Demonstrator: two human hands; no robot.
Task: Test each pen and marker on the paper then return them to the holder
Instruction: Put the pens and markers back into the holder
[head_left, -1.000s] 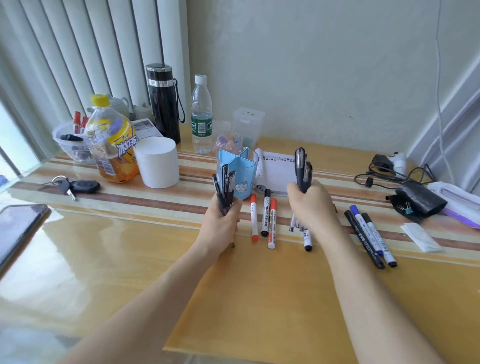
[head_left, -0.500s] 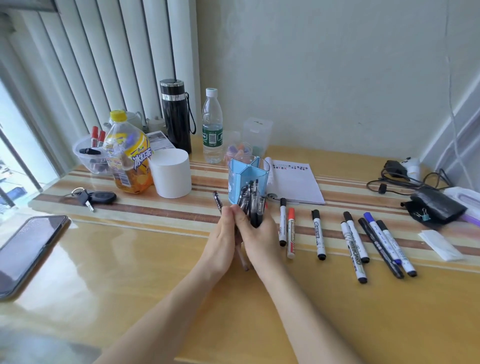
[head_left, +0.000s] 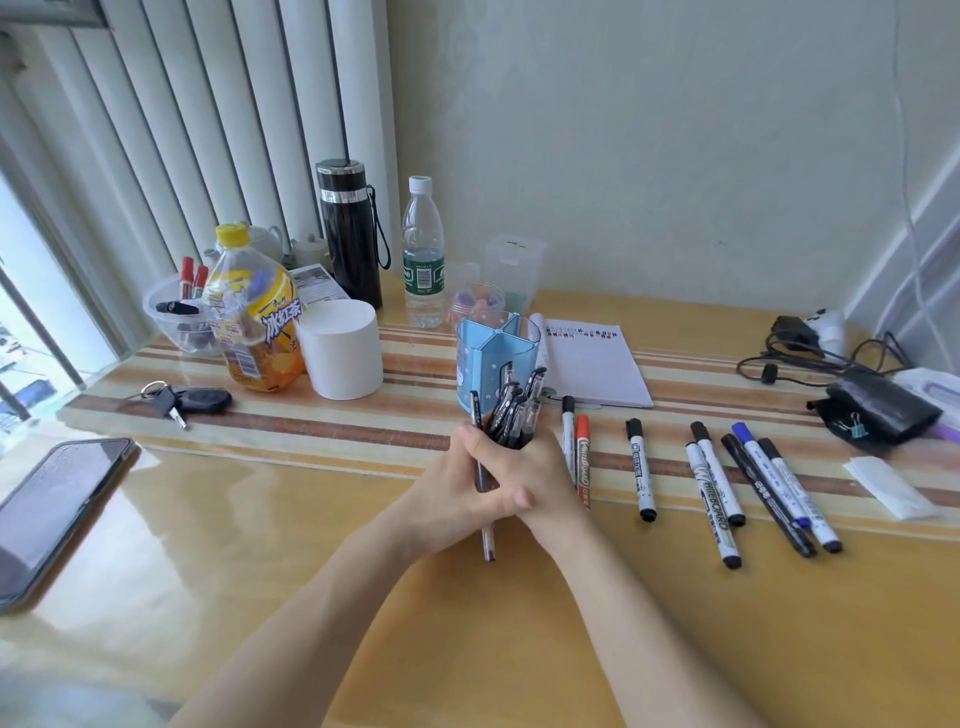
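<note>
The left hand (head_left: 441, 493) and right hand (head_left: 545, 467) are pressed together, fingers curled round a bundle of black-capped pens (head_left: 511, 410) with clear barrels. They hold it upright just above the glossy yellow counter (head_left: 363, 623). The caps fan out above the knuckles, and one pen's lower end pokes out beneath the hands.

Directly beyond the hands stands the translucent blue plastic pen holder (head_left: 493, 358), divided into compartments, with the pen caps showing in front of its lower wall. Whether they touch it cannot be told. Just right of the holder lies a white notepad (head_left: 597, 369) with small coloured marks along its top edge.

Just beside the right hand lie a black-capped white marker (head_left: 568, 421) and a red-capped white marker (head_left: 583, 457), side by side. Farther right lies a single black-capped marker (head_left: 640, 467), then a pair of whiteboard markers (head_left: 712, 493), then three more markers (head_left: 779, 488), one with a blue cap.

To the left of the hands, a white cylinder (head_left: 340, 356) and an orange drink bottle (head_left: 254, 322) stand beyond a set of black keys (head_left: 192, 401). A dark phone (head_left: 52, 509) lies far left.
</note>
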